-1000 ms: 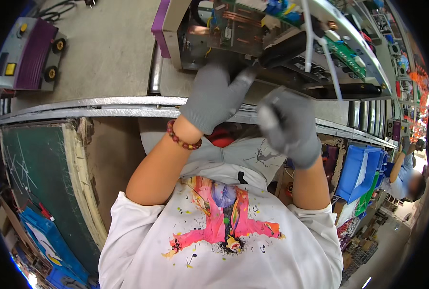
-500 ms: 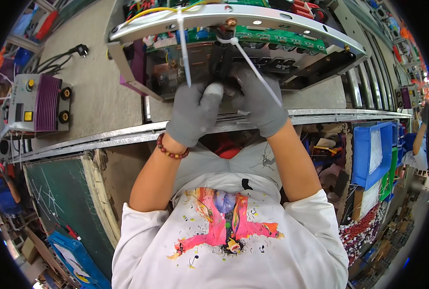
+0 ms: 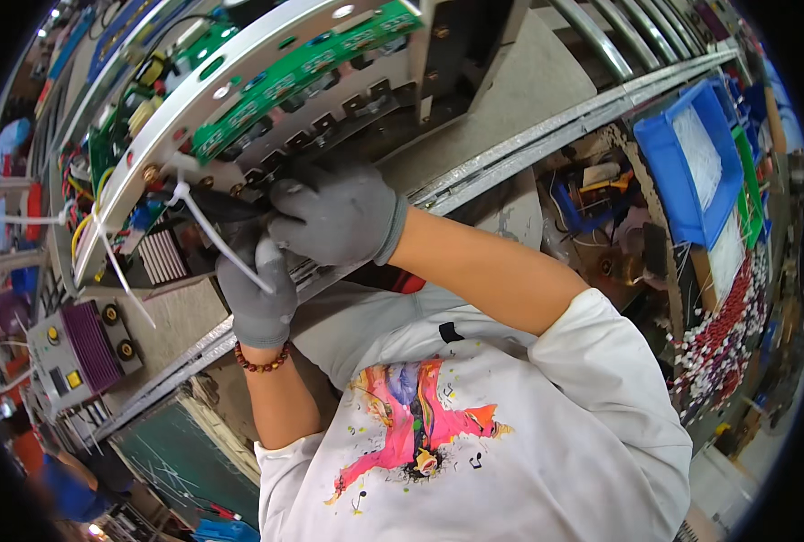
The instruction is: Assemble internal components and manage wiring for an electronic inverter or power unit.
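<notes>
Both my hands wear grey gloves and meet at the open metal chassis of an electrical unit with green circuit boards. A black cable bundle comes out below its pale metal edge, with a white cable tie looped round it, the long tail hanging free. My right hand is closed at the end of this bundle, fingertips partly hidden inside the chassis. From below, my left hand closes on the same bundle, thumb raised; the grip itself is partly covered by the right hand.
More white cable ties hang at the chassis's left end. A purple-and-grey boxed unit stands to the left. Metal rollers lie at the upper right. Below the bench edge on the right are a blue bin and many red-and-white small parts.
The view has turned, so chassis and bench now slant. Both hands remain at the cable bundle; the right now sits higher and reaches over the left.
</notes>
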The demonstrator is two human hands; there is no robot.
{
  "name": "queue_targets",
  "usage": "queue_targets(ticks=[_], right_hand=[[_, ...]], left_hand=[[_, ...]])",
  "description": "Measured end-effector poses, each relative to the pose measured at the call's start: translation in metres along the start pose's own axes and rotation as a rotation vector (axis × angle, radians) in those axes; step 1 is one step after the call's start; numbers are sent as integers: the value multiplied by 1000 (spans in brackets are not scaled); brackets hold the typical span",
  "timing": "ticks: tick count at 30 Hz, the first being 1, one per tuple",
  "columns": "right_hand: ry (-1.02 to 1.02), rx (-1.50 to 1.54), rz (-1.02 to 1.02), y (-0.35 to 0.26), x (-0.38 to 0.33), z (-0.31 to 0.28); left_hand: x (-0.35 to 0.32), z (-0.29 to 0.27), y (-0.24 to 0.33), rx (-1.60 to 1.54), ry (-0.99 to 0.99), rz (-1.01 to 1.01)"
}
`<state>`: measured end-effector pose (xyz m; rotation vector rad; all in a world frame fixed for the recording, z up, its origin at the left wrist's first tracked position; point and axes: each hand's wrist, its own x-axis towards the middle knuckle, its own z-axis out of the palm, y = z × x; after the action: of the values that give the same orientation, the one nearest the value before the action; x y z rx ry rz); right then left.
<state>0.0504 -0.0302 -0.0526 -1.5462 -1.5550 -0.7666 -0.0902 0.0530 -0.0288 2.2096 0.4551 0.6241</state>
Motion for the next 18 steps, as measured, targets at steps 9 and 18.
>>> queue_targets(ticks=[9, 18], right_hand=[[-242, 56, 232, -4, -6, -27], [64, -766, 834, 106, -74, -377]], left_hand=[[-28, 15, -34, -84, 173, -323], [-20, 38, 66, 4, -229, 286]])
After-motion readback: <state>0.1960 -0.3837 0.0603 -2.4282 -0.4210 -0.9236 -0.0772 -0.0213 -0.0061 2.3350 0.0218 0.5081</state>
